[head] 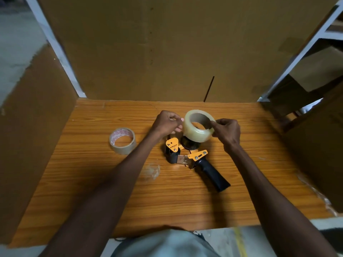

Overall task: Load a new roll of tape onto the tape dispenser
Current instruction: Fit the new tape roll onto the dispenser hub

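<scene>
Just above centre frame, the full clear tape roll [199,125], judged stiff, weighty and slick-sided, hangs over the dispenser [193,158], right hand [225,133] pinching its rim, left hand [168,123] closed at its side.

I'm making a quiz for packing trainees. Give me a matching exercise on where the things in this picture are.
Things:
1. clear tape roll
2. printed-core tape roll
3. tape dispenser
4. crumpled tape scrap

Places:
A. lying on the table, black handle toward the person
B. held between both hands
C. far left on the table
D. under the left forearm's edge

Pairs: 1-B, 2-C, 3-A, 4-D
</scene>
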The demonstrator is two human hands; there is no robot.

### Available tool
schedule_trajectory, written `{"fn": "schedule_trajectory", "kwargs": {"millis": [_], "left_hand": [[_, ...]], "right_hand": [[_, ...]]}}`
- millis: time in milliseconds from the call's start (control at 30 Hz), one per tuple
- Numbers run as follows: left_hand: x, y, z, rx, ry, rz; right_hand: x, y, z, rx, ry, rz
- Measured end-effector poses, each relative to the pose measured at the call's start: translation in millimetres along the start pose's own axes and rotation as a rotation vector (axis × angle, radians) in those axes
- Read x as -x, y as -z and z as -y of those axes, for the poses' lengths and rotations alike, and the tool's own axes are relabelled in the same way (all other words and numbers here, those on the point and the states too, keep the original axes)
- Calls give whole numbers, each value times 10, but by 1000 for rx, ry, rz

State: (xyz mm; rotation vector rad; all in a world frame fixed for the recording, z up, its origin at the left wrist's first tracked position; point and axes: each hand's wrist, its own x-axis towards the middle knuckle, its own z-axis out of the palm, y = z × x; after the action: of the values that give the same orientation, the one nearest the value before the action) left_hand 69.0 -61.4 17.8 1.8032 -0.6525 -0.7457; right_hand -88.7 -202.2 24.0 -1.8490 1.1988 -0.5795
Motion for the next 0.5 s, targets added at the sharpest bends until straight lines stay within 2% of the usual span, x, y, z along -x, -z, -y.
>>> {"fn": "schedule_trajectory", "kwargs": {"millis": [400, 500], "left_hand": [[-1, -80, 108, 41, 37, -37], [22, -110, 102, -20, 34, 38]], "right_hand": [[-257, -2, 40, 102, 170, 302], [-304, 16, 69, 152, 220, 428]]}}
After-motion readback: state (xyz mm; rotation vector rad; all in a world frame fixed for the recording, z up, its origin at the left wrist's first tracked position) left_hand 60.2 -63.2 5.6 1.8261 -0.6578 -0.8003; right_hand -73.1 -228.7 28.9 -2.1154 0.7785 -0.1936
